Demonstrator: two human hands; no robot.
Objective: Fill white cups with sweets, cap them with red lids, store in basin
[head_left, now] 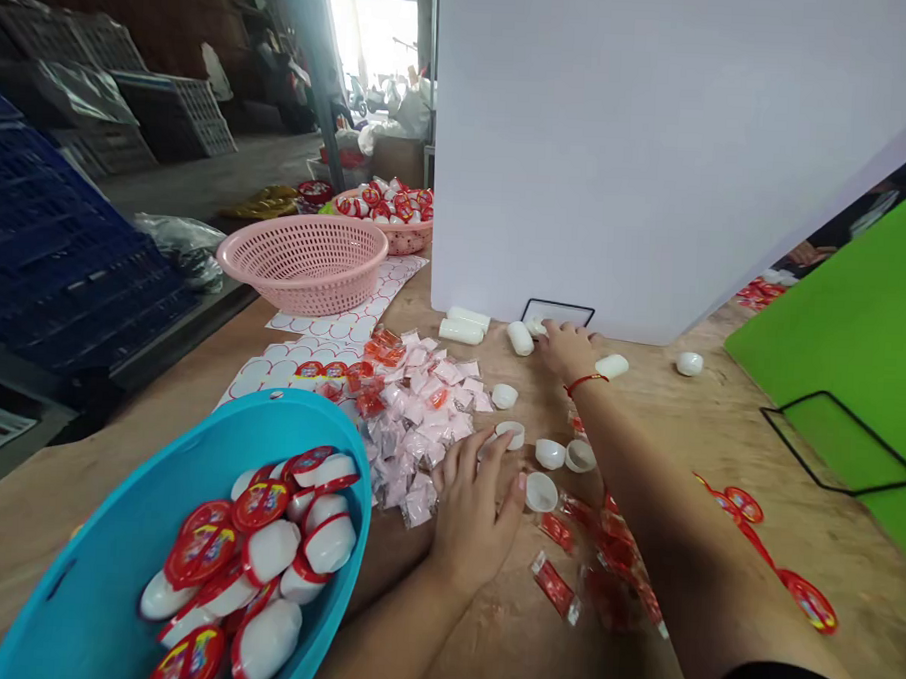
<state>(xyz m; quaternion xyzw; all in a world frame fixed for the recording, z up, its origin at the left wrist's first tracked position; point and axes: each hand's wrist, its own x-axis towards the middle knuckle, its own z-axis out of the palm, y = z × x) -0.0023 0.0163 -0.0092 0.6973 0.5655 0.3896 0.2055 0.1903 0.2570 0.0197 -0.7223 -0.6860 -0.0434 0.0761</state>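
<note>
**My right hand reaches past the sachet pile to a white capsule**

Beyond and to the right of the sachet pile, my right hand lies palm down with its fingers over the white capsule. Only a sliver of the capsule shows, so its long axis is hidden, and I can't tell whether my fingers are closed on it or just resting there. A second capsule lies just left of that hand, its long axis running roughly toward me. A third capsule lies just right of the hand, slanting. My right hand is clearly the nearer one to all three. My left hand, at the pile's near right edge, is open, its fingers spread flat, with a white cap at the fingertips. More white caps lie right of the pile. Left of the pile, a blue basin holds red-labelled capsules. Beyond the pile sits a pink basket.
</note>
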